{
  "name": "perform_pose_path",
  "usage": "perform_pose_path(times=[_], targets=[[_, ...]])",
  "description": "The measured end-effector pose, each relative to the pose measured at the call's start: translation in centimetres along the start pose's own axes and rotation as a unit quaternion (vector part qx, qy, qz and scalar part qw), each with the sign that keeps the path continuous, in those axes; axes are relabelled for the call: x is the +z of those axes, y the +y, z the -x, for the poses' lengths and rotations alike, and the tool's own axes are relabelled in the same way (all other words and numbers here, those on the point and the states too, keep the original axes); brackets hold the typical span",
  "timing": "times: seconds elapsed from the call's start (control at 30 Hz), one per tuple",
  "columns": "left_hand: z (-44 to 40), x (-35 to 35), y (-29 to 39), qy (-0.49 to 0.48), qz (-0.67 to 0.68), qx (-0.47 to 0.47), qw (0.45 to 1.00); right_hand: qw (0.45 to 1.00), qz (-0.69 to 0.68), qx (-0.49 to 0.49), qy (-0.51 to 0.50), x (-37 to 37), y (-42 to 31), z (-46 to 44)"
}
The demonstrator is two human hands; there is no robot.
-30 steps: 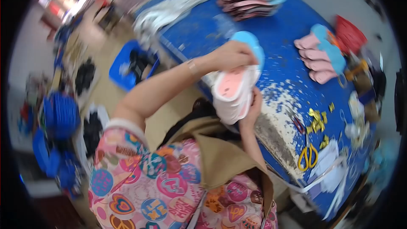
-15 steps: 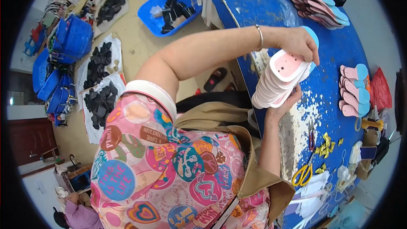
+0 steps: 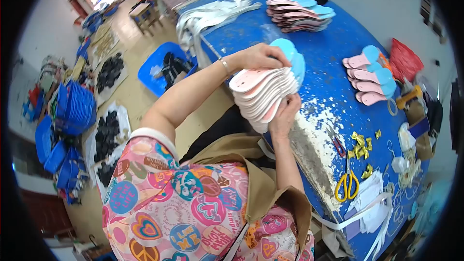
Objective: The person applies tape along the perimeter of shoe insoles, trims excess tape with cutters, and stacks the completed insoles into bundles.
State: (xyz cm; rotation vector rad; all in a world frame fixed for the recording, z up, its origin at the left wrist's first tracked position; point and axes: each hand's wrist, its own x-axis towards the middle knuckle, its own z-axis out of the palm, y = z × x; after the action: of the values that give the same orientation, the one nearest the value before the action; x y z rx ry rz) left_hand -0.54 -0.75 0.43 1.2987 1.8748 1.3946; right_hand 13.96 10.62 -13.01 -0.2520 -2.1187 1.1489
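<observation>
A thick stack of pink-and-white insoles [image 3: 258, 94] with light blue ends is held between my two hands over the near edge of the blue table [image 3: 333, 48]. My left hand [image 3: 265, 58], with a bracelet at the wrist, is closed over the top of the stack near the blue ends. From below and the right, my right hand [image 3: 285, 116] grips the edges of the stack. The pink ends fan out toward my body. The palms and some fingertips are hidden by the insoles.
More insoles lie in a far pile [image 3: 299, 17] and in overlapping rows [image 3: 369, 77] at the right. Yellow-handled scissors [image 3: 347, 186], yellow wrapped pieces [image 3: 359, 146] and white strips [image 3: 369, 203] lie nearer. A blue tub [image 3: 154, 75] stands on the floor.
The view has turned, so table and floor appear shifted. The insole stack is tilted differently, its layered edges now facing me more. Both hands stay on it.
</observation>
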Motion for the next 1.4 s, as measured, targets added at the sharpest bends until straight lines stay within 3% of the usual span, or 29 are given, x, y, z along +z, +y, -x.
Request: perform_pose_path(times=[0.17, 0.27, 0.37, 0.5, 0.57, 0.63, 0.73, 0.77, 0.87, 0.9, 0.97, 1.03, 1.1, 1.17, 1.2, 1.23, 1.3, 1.37, 1.4], targets=[[-0.1, 0.4, 0.6, -0.008, -0.012, -0.003, 1.0, 0.999, -0.024, 0.034, 0.007, -0.2, -0.3, 0.0], [-0.1, 1.0, 1.1, -0.012, -0.054, 0.05, 0.997, 0.996, -0.056, 0.068, 0.003, 0.0, 1.1, 0.5], [0.0, 1.0, 0.6, 0.014, -0.059, 0.106, 0.993, 0.958, -0.228, 0.174, -0.013, -1.0, 1.0, 0.3], [1.0, -0.5, -1.4, 0.032, 0.022, 0.116, 0.992, 0.888, -0.279, 0.365, 0.007, -1.9, -0.2, -1.7], [2.1, -1.6, -2.1, 0.007, 0.185, 0.034, 0.982, 0.859, -0.288, 0.422, -0.029, -2.6, -1.1, -2.7], [2.3, -3.3, -4.5, 0.0, 0.206, 0.068, 0.976, 0.823, -0.259, 0.488, -0.134, -3.2, -1.6, -4.0], [2.1, -6.1, -8.5, -0.054, 0.298, 0.099, 0.948, 0.773, -0.268, 0.561, -0.127, -1.5, -4.6, -5.0], [2.1, -6.7, -10.1, -0.049, 0.307, 0.094, 0.946, 0.769, -0.261, 0.568, -0.129, -0.9, -5.0, -5.6], [2.5, -8.7, -13.2, 0.005, 0.388, 0.038, 0.921, 0.841, -0.14, 0.49, -0.184, 1.7, -5.2, -8.6], [2.6, -9.9, -13.4, 0.011, 0.391, 0.025, 0.92, 0.833, -0.142, 0.499, -0.193, 2.7, -5.4, -9.8], [2.5, -12.8, -13.2, 0.077, 0.431, 0.032, 0.898, 0.868, -0.161, 0.434, -0.179, 5.2, -6.0, -13.2], [1.6, -16.6, -12.2, 0.112, 0.438, 0.031, 0.891, 0.847, -0.199, 0.453, -0.193, 7.5, -7.4, -17.4], [0.3, -20.5, -12.0, 0.109, 0.316, 0.125, 0.934, 0.87, -0.162, 0.422, -0.197, 9.3, -8.1, -20.5], [0.4, -23.5, -13.1, 0.155, 0.26, 0.04, 0.952, 0.867, -0.142, 0.42, -0.228, 10.5, -6.5, -21.1], [0.5, -24.9, -13.2, 0.158, 0.124, -0.022, 0.979, 0.899, -0.091, 0.353, -0.243, 11.1, -5.4, -20.7], [0.9, -24.8, -13.5, 0.161, 0.12, -0.03, 0.979, 0.924, -0.041, 0.283, -0.254, 11.7, -4.2, -20.3], [2.3, -22.5, -15.5, 0.256, -0.061, -0.185, 0.947, 0.854, -0.076, 0.406, -0.316, 12.0, -3.1, -19.0], [3.3, -18.9, -16.7, 0.231, -0.134, -0.232, 0.935, 0.874, -0.031, 0.329, -0.357, 12.6, -1.8, -17.3], [3.0, -17.7, -16.3, 0.264, -0.166, -0.245, 0.918, 0.873, -0.035, 0.328, -0.36, 12.5, -1.3, -16.8]])
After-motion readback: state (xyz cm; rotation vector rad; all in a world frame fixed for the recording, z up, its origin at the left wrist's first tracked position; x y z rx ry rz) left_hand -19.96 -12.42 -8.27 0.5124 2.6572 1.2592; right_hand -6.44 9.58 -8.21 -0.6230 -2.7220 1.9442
